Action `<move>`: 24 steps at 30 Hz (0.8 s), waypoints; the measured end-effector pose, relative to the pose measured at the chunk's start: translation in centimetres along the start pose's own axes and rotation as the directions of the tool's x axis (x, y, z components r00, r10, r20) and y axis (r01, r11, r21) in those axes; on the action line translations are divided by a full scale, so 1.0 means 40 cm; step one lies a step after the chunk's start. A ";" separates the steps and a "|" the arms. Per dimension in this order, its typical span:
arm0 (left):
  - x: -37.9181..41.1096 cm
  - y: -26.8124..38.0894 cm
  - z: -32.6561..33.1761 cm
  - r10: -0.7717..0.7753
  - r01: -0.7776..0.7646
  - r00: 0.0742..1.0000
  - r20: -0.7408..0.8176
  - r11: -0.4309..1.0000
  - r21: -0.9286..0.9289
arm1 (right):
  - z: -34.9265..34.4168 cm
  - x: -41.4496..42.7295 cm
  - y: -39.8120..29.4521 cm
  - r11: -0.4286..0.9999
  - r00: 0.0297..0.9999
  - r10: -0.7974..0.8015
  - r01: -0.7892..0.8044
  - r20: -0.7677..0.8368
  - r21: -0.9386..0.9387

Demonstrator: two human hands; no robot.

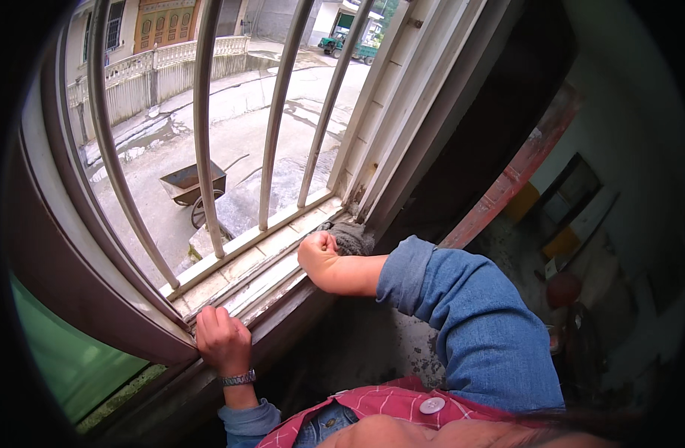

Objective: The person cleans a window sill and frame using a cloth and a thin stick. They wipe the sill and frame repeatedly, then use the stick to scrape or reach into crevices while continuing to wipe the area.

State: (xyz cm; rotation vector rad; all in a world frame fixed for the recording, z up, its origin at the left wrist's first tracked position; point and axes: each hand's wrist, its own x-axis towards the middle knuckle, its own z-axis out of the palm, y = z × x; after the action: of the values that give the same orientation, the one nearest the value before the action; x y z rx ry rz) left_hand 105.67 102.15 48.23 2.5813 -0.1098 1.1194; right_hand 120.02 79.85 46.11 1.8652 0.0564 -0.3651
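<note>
My left hand (223,340), with a metal watch band at its wrist, rests with bent fingers on the sill end of the window frame, at the lower left. My right hand (319,259) is curled into a fist over the window track (275,284); whether something thin is inside it cannot be told. Just beyond this fist a grey, wrinkled cloth (351,236) lies bunched in the right corner of the sill. Metal window bars (275,117) rise from the outer edge of the sill.
The window's side frame (401,112) stands on the right, with a dark panel beside it. A curved-looking sash frame (96,269) and green sheet (68,347) are at the left. Outside, beyond the bars, stand a metal handcart (188,182) and a green truck (348,46).
</note>
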 end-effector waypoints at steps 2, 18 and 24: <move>0.000 0.001 -0.002 -0.002 0.003 1.000 -0.011 1.000 0.020 | -0.027 -0.048 -0.022 0.994 0.990 0.038 -0.051 -0.133 -0.102; -0.001 0.014 0.005 0.019 -0.020 1.000 0.020 1.000 0.017 | -0.024 -0.253 0.096 0.809 0.794 0.372 -0.022 -0.481 0.588; -0.005 -0.009 -0.011 0.021 -0.016 0.997 0.073 0.997 -0.069 | 0.047 -0.239 0.207 0.640 0.924 0.185 0.146 -0.335 0.755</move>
State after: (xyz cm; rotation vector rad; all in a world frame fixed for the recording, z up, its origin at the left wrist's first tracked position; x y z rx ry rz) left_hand 105.29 102.61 48.27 2.5658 -0.1859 1.0090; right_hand 112.34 76.77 55.85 2.7904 0.1686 0.0379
